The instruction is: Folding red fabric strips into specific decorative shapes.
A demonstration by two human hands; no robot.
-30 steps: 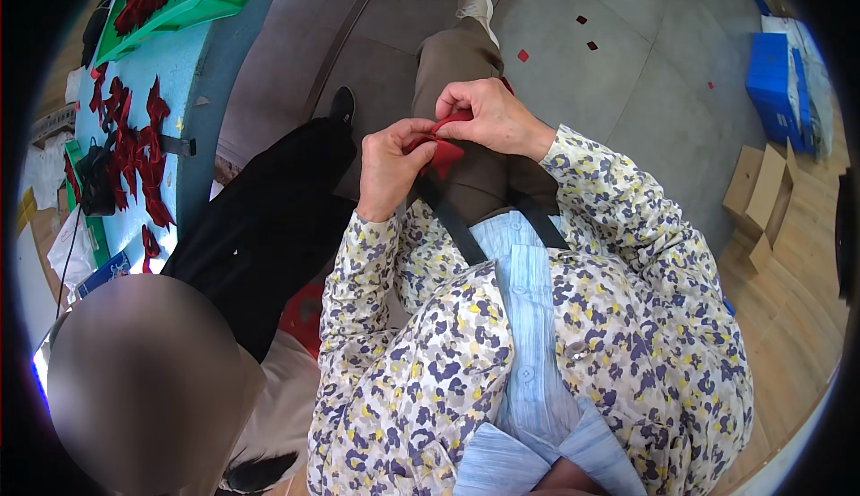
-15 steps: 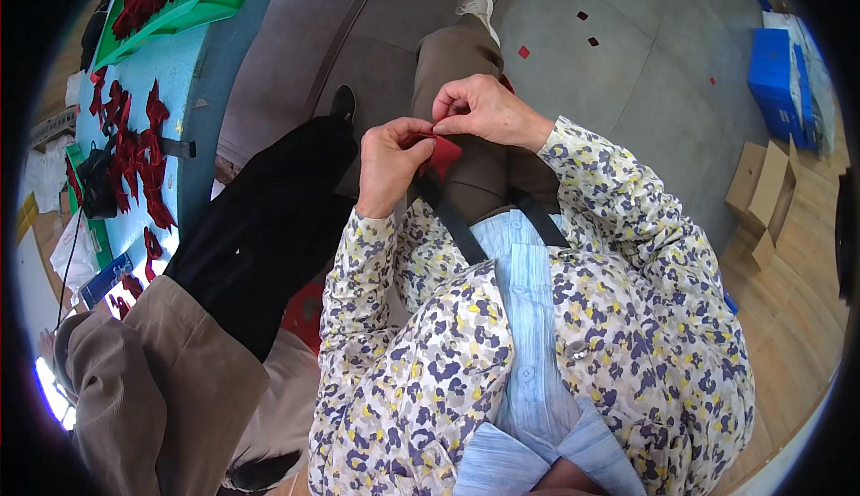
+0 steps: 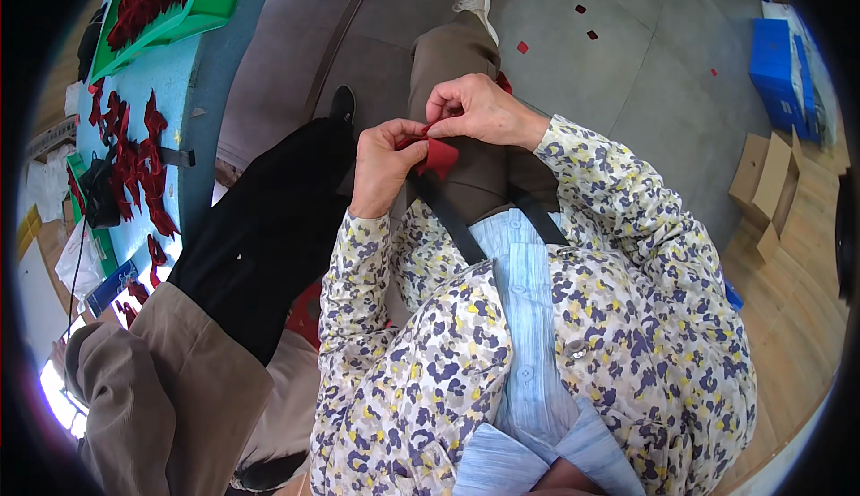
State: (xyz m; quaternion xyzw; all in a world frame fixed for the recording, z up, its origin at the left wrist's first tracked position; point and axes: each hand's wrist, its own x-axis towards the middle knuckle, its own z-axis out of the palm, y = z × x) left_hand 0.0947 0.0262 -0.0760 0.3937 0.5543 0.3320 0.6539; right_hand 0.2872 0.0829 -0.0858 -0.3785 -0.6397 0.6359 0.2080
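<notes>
Over my lap, both hands meet at a small piece of red fabric (image 3: 440, 157). My left hand (image 3: 383, 157) pinches its upper left part between thumb and fingers, and the cloth hangs below the fingertips. Touching the same upper edge, the thumb and index finger of my right hand (image 3: 484, 112) are pressed together on the fabric. The fingers hide how the cloth is folded there. Several dark red ribbon bows (image 3: 148, 160) lie on the blue table (image 3: 190, 75) to my left.
A green bin (image 3: 202, 21) heaped with red bows stands at the table's far end. A person in black trousers (image 3: 269, 227) sits close on my left. Red and dark scraps (image 3: 522, 48) dot the floor. A blue box (image 3: 775, 75) and an open cardboard box (image 3: 761, 178) are at right.
Both hands have shifted very slightly left in the picture, still pinching the red fabric. The view has tilted a little, and the person on my left has moved slightly.
</notes>
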